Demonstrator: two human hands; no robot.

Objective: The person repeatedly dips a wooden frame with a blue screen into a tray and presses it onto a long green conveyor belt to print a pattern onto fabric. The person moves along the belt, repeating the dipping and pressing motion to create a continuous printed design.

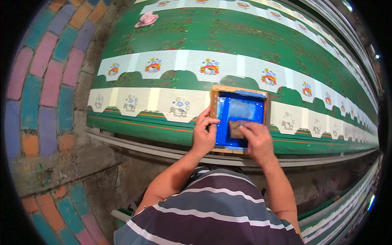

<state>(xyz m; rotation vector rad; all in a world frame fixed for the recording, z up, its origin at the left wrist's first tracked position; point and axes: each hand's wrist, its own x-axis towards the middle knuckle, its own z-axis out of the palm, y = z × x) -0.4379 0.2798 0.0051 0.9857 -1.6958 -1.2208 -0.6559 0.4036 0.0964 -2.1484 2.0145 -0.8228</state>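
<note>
On the green table (pixel 175 38), a brown scraper (pixel 235 130) sits in a wooden frame's (pixel 241 89) near half. The right hand (pixel 260 142), closer, pinches it from the right; the left hand (pixel 204 134), half curled, holds the frame's left edge.

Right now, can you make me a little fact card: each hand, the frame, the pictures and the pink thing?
Left hand: on the left side of the wooden frame
Right hand: holding a flat brown scraper inside the frame
Inside frame: bright blue ink
Frame's place: over the nearest row of white pieces
Nearest row: dark outline pictures
Next row behind: colourful pictures
Pink thing: crumpled cloth on the green table
</note>
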